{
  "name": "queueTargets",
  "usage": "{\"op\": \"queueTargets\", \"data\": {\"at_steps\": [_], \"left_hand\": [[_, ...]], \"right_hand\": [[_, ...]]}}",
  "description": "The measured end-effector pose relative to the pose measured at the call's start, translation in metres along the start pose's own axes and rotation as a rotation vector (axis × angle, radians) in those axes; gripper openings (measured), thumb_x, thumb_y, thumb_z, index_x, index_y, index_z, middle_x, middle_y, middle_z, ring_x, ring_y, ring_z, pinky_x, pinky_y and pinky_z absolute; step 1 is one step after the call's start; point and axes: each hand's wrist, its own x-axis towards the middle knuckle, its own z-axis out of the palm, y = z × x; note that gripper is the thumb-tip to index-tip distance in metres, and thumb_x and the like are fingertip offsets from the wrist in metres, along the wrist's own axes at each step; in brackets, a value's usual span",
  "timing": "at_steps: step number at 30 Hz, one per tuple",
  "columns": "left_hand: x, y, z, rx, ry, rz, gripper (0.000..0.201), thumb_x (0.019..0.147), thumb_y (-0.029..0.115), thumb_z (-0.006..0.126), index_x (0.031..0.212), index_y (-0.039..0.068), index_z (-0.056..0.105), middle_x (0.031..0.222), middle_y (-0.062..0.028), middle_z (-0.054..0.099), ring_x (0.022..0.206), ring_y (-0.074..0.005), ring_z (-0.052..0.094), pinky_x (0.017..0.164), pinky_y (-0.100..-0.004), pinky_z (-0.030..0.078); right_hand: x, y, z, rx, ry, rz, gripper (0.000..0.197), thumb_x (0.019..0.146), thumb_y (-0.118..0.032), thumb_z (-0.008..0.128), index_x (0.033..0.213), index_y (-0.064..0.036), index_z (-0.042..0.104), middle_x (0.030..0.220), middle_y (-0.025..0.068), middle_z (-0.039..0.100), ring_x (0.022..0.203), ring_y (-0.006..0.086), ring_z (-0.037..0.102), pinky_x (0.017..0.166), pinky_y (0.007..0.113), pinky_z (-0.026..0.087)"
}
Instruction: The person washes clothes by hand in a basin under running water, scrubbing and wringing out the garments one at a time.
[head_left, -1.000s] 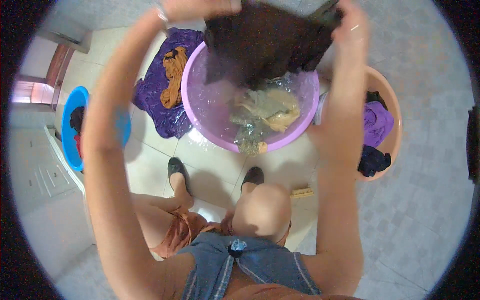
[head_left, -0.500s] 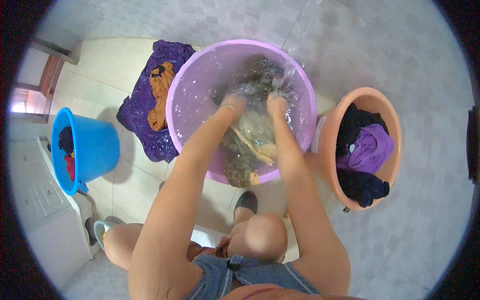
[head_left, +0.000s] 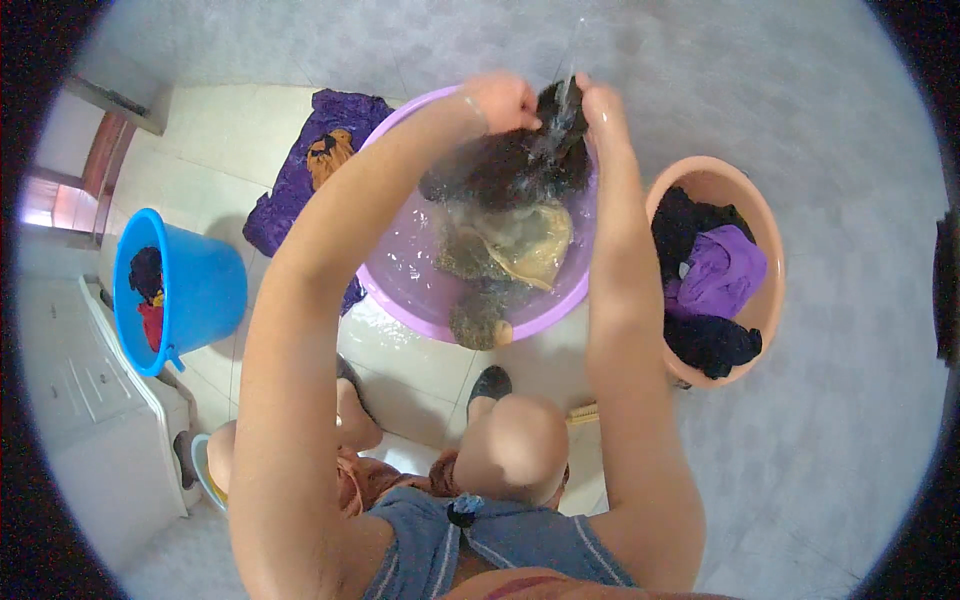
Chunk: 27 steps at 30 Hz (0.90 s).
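A dark wet garment (head_left: 510, 165) hangs stretched between my two hands at the far side of the pink-purple tub (head_left: 408, 322). My left hand (head_left: 503, 102) is closed on its upper left part, and my right hand (head_left: 601, 108) grips its upper right corner near the tub's rim. A thin stream of water (head_left: 565, 90) falls onto the cloth between them. The garment's lower part trails in the tub's water. Nearer me in the tub, a patterned garment with pale yellowish cloth (head_left: 535, 250) lies partly soaked, one end draped over the near rim.
To the right stands a peach tub (head_left: 770, 300) with dark and purple clothes (head_left: 722, 268). A blue bucket (head_left: 205, 295) holding dark and red cloth is at the left. Purple cloth (head_left: 290, 190) with a brown piece (head_left: 330, 155) on it lies on the tiles. A brush (head_left: 583, 413) lies near my right knee.
Both hands have risen out of the water and moved away from me, lifting the dark garment up into the falling stream. The pale cloth in the tub has shifted and spread.
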Motion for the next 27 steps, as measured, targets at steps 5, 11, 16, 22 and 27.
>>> {"op": "queueTargets", "data": {"at_steps": [5,11,16,22,27], "left_hand": [[0.011,0.026,-0.041,-0.239,0.312,0.0,0.047,0.061,0.025,0.066,0.103,0.008,0.052,0.074,-0.016,0.059,0.073,-0.0237,0.057,0.068,-0.0341,0.044],[0.024,0.018,-0.024,-0.528,0.262,-0.322,0.04,0.057,0.015,0.064,0.094,0.001,0.056,0.074,-0.012,0.06,0.067,-0.0222,0.057,0.065,-0.0325,0.043],[0.018,0.023,-0.037,-0.876,0.42,-0.466,0.022,0.062,0.015,0.06,0.08,0.003,0.058,0.068,-0.0087,0.058,0.06,-0.0179,0.053,0.055,-0.0312,0.042],[0.01,0.041,-0.101,-1.088,0.544,-0.449,0.019,0.066,0.019,0.058,0.072,0.001,0.057,0.06,-0.0089,0.055,0.054,-0.0205,0.051,0.049,-0.0326,0.041],[-0.002,0.075,-0.159,-1.495,0.481,-0.301,0.014,0.068,0.018,0.049,0.062,0.005,0.05,0.053,-0.0061,0.049,0.042,-0.0165,0.039,0.038,-0.0275,0.031]], "right_hand": [[-0.006,-0.07,-0.017,-0.055,-0.136,-0.247,0.034,0.074,-0.027,0.054,0.077,0.0069,0.056,0.069,0.0089,0.055,0.06,0.016,0.049,0.054,0.031,0.039],[-0.045,-0.104,-0.011,-0.388,-0.174,-0.422,0.029,0.066,-0.026,0.05,0.071,-0.0005,0.061,0.065,0.0163,0.059,0.064,0.0246,0.059,0.06,0.035,0.045],[-0.053,-0.086,-0.036,-0.141,-0.186,-0.373,0.027,0.065,-0.026,0.055,0.073,-0.001,0.063,0.067,0.0116,0.061,0.064,0.0192,0.058,0.06,0.03,0.044],[-0.098,-0.022,-0.025,-0.143,-0.299,-0.466,0.105,0.054,-0.033,0.074,0.126,0.0073,0.009,0.126,0.0238,0.027,0.117,0.0281,0.029,0.096,0.032,0.025],[-0.113,0.039,0.023,-0.549,0.018,-0.522,0.119,0.041,-0.03,0.082,0.125,0.0076,0.007,0.126,0.0229,0.024,0.114,0.0291,0.033,0.096,0.034,0.027]]}}
